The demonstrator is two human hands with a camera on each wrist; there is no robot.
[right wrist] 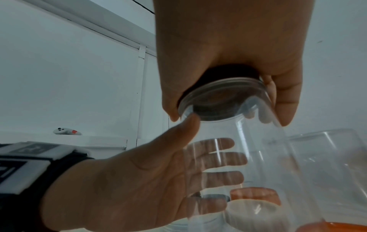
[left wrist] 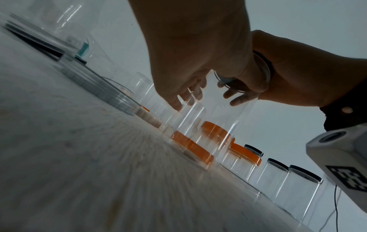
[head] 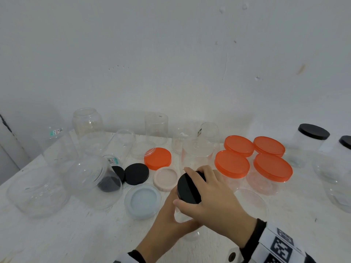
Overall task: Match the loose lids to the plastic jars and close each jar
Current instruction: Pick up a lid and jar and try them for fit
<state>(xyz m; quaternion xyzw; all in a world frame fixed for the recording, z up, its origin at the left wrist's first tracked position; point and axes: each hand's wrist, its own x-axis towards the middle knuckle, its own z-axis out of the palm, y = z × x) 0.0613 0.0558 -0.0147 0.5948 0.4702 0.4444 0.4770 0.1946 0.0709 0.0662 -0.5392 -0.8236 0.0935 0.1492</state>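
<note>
A white table (head: 57, 234) with a scuffed, streaky top stands against a plain pale wall (head: 171, 54) marked by small dents and a brownish stain. At the left a white frame (right wrist: 89, 29) runs across another wall. The light is dim and even.

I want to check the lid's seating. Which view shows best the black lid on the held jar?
The right wrist view: the black lid meets the clear jar rim from below. The head view shows its top, part covered by the right hand; the left wrist view barely shows it.

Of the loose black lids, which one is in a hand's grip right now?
The black lid on the clear jar, gripped by the right hand. The other loose black lid lies untouched on the table.
</note>
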